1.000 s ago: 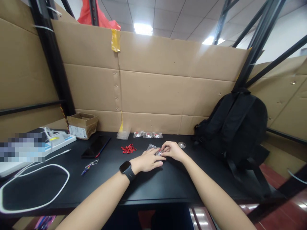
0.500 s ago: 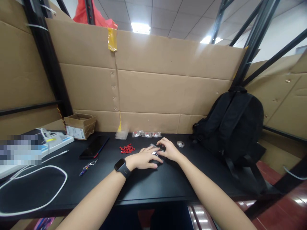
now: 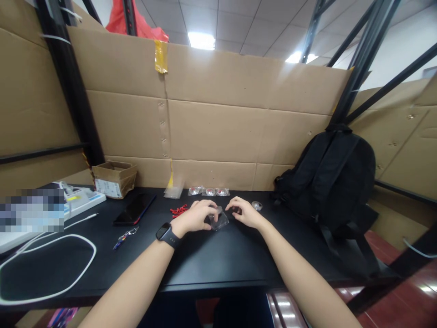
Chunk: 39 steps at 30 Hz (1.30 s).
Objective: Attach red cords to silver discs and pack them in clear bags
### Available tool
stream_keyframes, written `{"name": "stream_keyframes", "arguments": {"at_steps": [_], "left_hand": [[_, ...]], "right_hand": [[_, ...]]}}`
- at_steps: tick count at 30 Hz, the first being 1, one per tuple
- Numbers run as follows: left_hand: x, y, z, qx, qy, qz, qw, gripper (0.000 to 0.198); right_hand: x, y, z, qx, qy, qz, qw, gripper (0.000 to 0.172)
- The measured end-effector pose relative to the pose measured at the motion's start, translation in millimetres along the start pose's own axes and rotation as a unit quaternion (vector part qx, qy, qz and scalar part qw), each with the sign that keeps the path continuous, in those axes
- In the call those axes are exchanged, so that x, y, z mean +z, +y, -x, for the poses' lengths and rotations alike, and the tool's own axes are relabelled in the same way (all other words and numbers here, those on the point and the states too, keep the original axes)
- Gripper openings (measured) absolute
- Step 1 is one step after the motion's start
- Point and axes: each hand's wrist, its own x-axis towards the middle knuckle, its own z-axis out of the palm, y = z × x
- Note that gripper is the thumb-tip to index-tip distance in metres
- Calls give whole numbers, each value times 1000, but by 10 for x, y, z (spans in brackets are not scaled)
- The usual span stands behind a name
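Note:
My left hand (image 3: 196, 217), with a dark watch on its wrist, has its thumb and fingers closed on a small clear plastic bag (image 3: 221, 222). The bag is see-through and lies low over the black table; whether anything is inside cannot be made out. Just right of it, my right hand (image 3: 246, 214) hovers with bent fingers apart, and nothing shows between them. Red cord loops (image 3: 178, 211) lie partly hidden behind my left hand. A small round clear-wrapped item (image 3: 257, 206) rests beyond my right wrist.
Three wrapped round pieces (image 3: 209, 192) and flat clear bags (image 3: 173, 191) lie along the cardboard wall. Leftward are a phone (image 3: 134, 210), a keyring (image 3: 125, 238), a small carton (image 3: 115, 178) and a white cable (image 3: 94, 255). A black backpack (image 3: 336, 182) stands at right.
My left hand has drawn back leftward with the bag, covering part of the red cords. My right hand has separated from it, shifting slightly right.

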Motion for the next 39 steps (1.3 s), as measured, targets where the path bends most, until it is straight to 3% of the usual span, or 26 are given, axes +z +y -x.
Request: {"name": "stream_keyframes", "arguments": {"at_steps": [4,7,11,18,21,24,27,30,36,39], "left_hand": [[18,14,-18,-24,66,-30,997,34],[10,5,-31,-36,87,-48,994,23],[-21,-31,-35,-43,61,-46,996,4],[-23,-37,-24,-93,19,26,995,7],[-1,-13,-40,-130,24,74,988,7],[64,3,-82,-174,61,85,979,24],[161,29,-137,-213,111,33,970,41],[229,71,-181,-230,143,-25,962,44],[259,91,-198,-211,138,-65,965,28],[282,64,-197,-196,119,-67,971,29]], "right_hand": [[97,-67,-40,-42,-6,7,999,34],[190,-95,-81,-57,9,30,998,19],[220,-124,-80,-52,0,24,998,3],[212,-151,-39,55,-5,-19,998,8],[268,-139,-67,89,6,-51,995,8],[336,-149,-91,115,28,-71,990,5],[395,-183,-94,119,56,-57,990,20],[445,-198,-94,122,88,-14,989,36],[509,-120,-125,126,76,65,987,27],[512,-95,-131,115,67,90,987,31]]}}
